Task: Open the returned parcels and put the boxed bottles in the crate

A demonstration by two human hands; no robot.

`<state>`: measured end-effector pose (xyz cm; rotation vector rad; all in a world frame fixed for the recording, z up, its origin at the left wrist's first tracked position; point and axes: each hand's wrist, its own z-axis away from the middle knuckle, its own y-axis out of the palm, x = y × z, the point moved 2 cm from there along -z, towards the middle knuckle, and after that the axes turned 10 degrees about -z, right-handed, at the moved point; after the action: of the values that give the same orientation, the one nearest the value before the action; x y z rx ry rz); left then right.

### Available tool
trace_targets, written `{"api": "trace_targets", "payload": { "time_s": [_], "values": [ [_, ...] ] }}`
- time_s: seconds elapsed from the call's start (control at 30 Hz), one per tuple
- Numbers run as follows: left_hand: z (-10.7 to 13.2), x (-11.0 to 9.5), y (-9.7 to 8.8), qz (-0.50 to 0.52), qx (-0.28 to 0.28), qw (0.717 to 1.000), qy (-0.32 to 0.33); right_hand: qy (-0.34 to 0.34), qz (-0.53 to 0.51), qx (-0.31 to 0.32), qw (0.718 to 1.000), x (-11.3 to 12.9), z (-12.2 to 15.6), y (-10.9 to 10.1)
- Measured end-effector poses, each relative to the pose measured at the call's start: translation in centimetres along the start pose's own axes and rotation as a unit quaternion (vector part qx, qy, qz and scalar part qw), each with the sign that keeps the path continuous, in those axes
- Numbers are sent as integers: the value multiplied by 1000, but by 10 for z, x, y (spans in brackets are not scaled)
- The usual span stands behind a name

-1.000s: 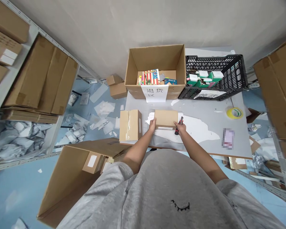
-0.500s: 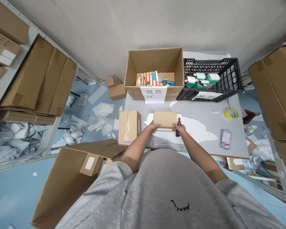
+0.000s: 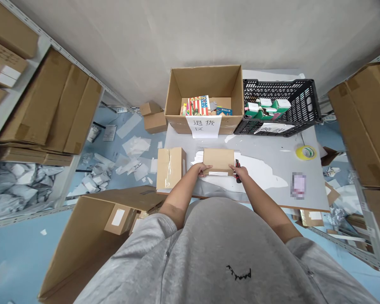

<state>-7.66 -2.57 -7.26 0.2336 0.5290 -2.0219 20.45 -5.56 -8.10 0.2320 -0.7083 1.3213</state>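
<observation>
Steadying a small cardboard box (image 3: 218,158) on the tabletop (image 3: 272,197), the left hand (image 3: 202,169) lies spread on its near edge while the right hand (image 3: 241,172) curls around a box cutter (image 3: 237,171) just beside the box's right side. Should the box shift, an exposed blade could skid and nick the left hand.

Bright, even light casts only soft shadows; wide-angle distortion bends the steel shelving (image 3: 70,59) at the edges, and a pixelated patch (image 3: 298,185) blurs one spot on the grey table (image 3: 266,196).
</observation>
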Motion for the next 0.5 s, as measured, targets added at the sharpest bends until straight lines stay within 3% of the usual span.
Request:
{"api": "trace_targets", "payload": {
  "time_s": [0.1,0.5],
  "values": [
    [-6,3,2,29,37,998,-39,11,-60,-13,998,-4,-1,8],
    [-16,4,12,166,6,985,49,-57,-113,-37,991,-8,4,23]
  ]
}}
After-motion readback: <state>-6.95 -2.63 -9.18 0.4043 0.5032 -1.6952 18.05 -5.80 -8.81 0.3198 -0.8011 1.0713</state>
